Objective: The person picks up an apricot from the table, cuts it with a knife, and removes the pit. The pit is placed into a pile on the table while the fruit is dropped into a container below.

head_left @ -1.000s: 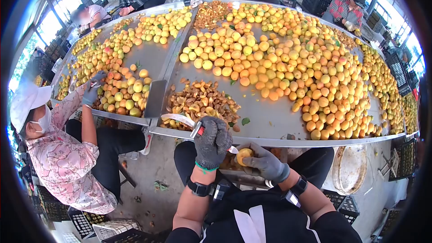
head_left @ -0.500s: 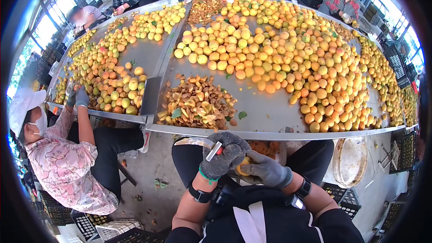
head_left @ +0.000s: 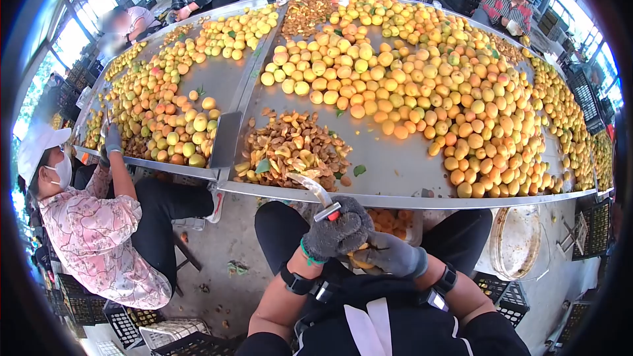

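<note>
Holding a yellow fruit [head_left: 359,259], mostly hidden, in the curled fingers of the gloved right hand [head_left: 395,255], just in front of the metal table [head_left: 389,170]. Gripping a curved knife [head_left: 326,212] in the closed fingers of the gloved left hand [head_left: 337,228], close beside the right hand, with blade pointing toward a pile of cut fruit [head_left: 300,148] on the table. Covered farther back with whole fruit [head_left: 461,102]. To the left, seated near a person in a pink floral shirt [head_left: 99,227].
</note>
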`<state>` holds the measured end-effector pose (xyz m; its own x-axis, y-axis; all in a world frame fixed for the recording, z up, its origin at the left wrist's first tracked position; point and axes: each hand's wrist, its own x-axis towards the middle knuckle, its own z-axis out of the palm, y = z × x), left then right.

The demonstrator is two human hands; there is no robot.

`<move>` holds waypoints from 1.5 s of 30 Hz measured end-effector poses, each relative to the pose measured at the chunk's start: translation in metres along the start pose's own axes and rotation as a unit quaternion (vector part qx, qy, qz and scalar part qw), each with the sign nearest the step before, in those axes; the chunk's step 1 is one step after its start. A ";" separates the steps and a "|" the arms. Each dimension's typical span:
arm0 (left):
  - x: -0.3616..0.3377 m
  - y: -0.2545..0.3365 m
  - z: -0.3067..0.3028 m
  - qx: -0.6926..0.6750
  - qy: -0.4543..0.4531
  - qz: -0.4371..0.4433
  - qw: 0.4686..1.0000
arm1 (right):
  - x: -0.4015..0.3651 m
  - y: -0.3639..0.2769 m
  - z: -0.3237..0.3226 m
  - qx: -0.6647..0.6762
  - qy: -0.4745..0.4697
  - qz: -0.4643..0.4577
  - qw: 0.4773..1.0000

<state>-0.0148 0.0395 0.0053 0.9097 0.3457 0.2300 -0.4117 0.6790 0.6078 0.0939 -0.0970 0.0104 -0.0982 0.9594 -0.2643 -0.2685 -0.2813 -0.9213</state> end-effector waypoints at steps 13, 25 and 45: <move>0.021 0.039 -0.064 -0.181 0.155 0.236 0.942 | 0.064 -0.033 -0.020 -0.040 0.063 0.058 0.996; -0.026 0.058 -0.119 -0.214 0.191 0.280 0.916 | 0.066 0.052 -0.041 0.006 0.006 0.008 1.000; -0.060 0.004 -0.131 -0.165 0.270 0.140 0.938 | 0.116 -0.072 -0.172 -0.405 0.307 -0.011 0.861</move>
<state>-0.0777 0.1062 -0.1056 0.6396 0.7580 -0.1278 -0.7058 0.6450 0.2930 0.2663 0.0375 -0.0025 0.4899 0.8639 -0.1168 0.5175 -0.3959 -0.7586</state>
